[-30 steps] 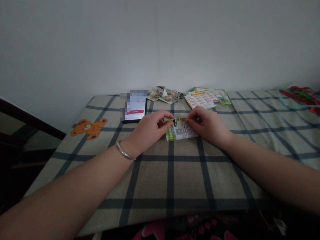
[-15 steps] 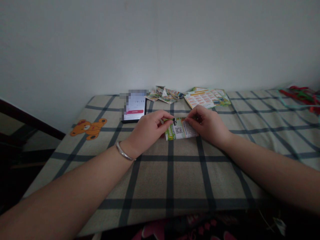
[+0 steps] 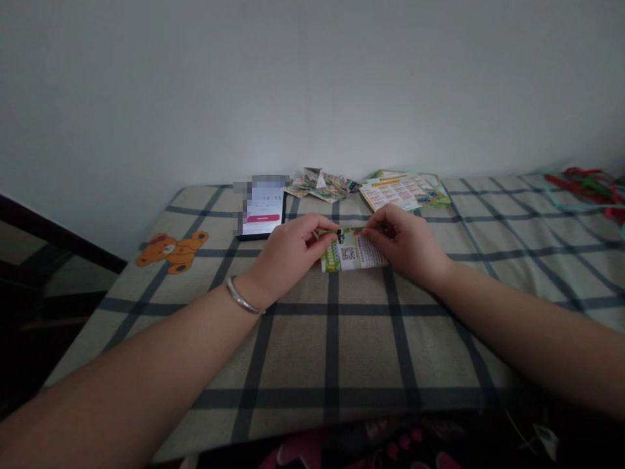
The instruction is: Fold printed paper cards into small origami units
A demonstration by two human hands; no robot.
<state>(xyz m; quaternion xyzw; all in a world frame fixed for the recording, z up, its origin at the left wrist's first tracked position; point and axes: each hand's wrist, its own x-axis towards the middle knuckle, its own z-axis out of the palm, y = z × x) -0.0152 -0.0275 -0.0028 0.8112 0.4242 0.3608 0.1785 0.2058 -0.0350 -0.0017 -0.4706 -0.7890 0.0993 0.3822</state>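
Observation:
A folded printed leaflet [image 3: 359, 254], green and white with a QR code on it, is held between my two hands above the middle of the table. My left hand [image 3: 303, 244] pinches its upper left corner between thumb and fingertips. At the top right edge, my right hand [image 3: 405, 238] grips the paper the same way, and its fingers cover that corner. Behind the right hand lie several flat printed leaflets [image 3: 393, 192]. Further left rests a heap of folded paper pieces [image 3: 327, 184].
A phone [image 3: 263, 215] with a lit screen lies behind my left hand. An orange bear print [image 3: 173, 251] shows on the checked tablecloth [image 3: 293, 352] at the left. Red and green strips [image 3: 586, 189] lie at the far right. A wall rises along the table's back edge.
The leaflet has shifted very slightly up and left at its lower edge. Both hands keep their pinch and have hardly moved.

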